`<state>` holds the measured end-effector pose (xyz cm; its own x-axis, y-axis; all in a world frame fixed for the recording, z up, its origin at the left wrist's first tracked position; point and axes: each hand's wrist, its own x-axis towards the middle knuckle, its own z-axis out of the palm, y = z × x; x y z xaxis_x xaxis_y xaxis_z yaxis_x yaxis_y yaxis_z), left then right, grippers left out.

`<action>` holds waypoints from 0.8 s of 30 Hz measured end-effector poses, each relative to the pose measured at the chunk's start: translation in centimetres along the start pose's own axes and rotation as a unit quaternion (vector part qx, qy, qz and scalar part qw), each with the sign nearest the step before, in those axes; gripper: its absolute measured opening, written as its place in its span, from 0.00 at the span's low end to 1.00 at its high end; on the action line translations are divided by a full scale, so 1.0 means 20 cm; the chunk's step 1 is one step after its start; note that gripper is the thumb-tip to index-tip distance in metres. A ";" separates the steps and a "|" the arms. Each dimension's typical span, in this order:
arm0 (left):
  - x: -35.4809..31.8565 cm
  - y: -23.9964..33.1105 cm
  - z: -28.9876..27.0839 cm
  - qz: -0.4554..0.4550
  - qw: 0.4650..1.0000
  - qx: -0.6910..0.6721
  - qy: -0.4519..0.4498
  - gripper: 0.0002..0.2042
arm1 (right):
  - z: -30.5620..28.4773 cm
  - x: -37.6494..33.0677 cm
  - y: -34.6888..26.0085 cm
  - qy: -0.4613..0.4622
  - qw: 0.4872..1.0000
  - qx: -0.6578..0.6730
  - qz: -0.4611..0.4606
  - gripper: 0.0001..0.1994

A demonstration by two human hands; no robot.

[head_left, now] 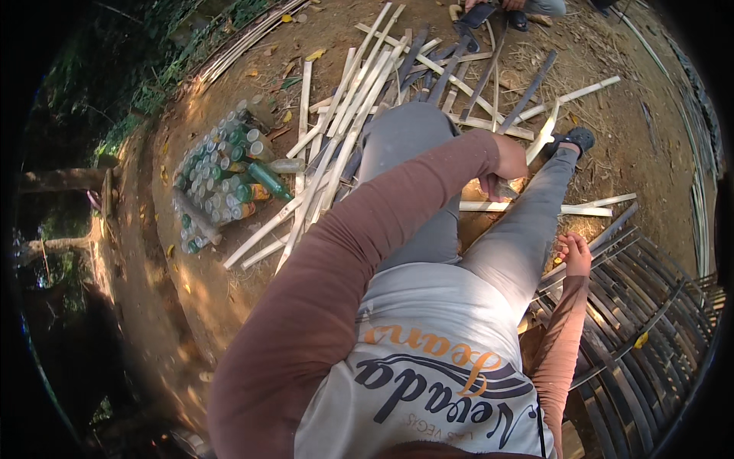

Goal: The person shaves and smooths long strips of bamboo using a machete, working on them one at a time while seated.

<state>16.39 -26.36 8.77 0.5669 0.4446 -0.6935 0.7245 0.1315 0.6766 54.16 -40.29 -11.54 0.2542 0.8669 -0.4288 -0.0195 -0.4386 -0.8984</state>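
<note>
My left arm, in a brown sleeve, reaches across my lap. My left hand point(511, 159) is closed and bent down between my legs; a pale greyish thing shows under its fingers, too small to make out. Right beside its knuckles is a curved, pale split bamboo strip point(544, 136), and whether the hand grips it cannot be told. By my right thigh, my right hand point(575, 255) has its fingers loosely curled and apart, with nothing visible in them. Below the left hand, another bamboo strip point(482, 206) runs crosswise, partly hidden by my leg.
Many pale bamboo strips point(367, 84) lie heaped beyond my knee. Glass bottles point(264, 180), green and clear, stand grouped on the left. A dark slatted bamboo rack point(627, 321) is close on my right. At the far top is another person's hand point(514, 4).
</note>
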 end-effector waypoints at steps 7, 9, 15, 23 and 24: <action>0.00 -0.18 0.30 0.062 0.993 -0.081 -0.066 0.21 | 0.92 -0.09 -0.43 -0.134 0.948 0.237 0.166 0.25; -0.23 -0.19 0.25 0.086 0.985 0.112 0.095 0.19 | 0.73 0.19 -0.19 -0.194 0.948 0.209 0.142 0.18; -1.00 -1.22 0.09 0.080 0.879 -0.298 0.365 0.18 | 0.65 0.14 -0.29 -0.149 0.958 0.224 0.097 0.10; -0.85 -2.65 1.04 -0.397 0.905 -0.091 0.126 0.20 | 0.39 0.10 -0.69 -0.234 0.949 0.207 0.037 0.12; -0.78 -2.72 1.19 -0.387 0.916 -0.083 0.063 0.22 | 0.39 0.09 -0.73 -0.221 0.955 0.195 0.030 0.12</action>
<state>-22.42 -61.54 -23.12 -0.1484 0.2592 -0.9544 0.8147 0.5791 0.0306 47.42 -30.42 0.00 -0.1898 0.8964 -0.4006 -0.4022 -0.4432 -0.8011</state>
